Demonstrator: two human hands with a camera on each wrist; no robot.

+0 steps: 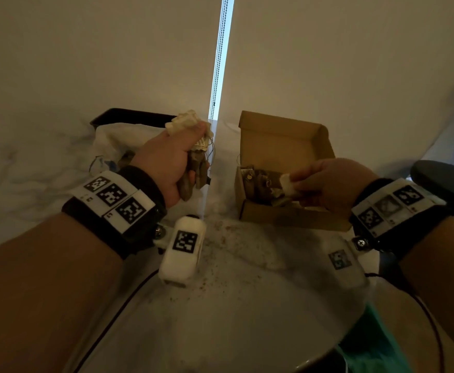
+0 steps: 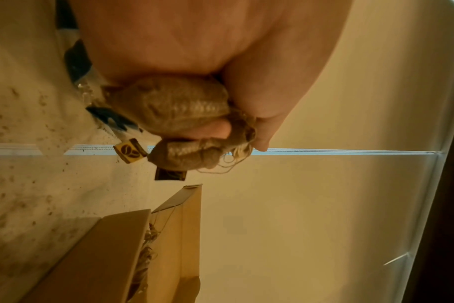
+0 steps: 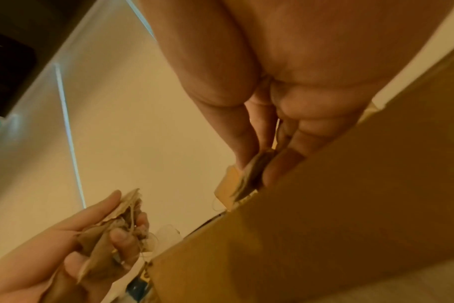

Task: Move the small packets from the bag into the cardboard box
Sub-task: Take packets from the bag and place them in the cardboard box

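My left hand (image 1: 177,157) grips a bunch of small brown packets (image 1: 194,170) with strings and tags, held in the air between the bag and the box. The same packets (image 2: 174,106) bulge out of my fist in the left wrist view. The white plastic bag (image 1: 112,146) lies crumpled behind that hand. My right hand (image 1: 325,181) hovers over the open cardboard box (image 1: 274,214) and pinches one pale packet (image 1: 287,184) between thumb and fingers. Several packets (image 1: 260,181) lie inside the box. In the right wrist view the pinched packet (image 3: 252,174) sits just above the box wall (image 3: 337,215).
A white marbled table (image 1: 234,305) carries the bag and box, with brown crumbs scattered near its middle. A black tray edge (image 1: 137,114) shows behind the bag. A dark chair armrest (image 1: 446,181) stands at the right. Pale blinds hang behind the table.
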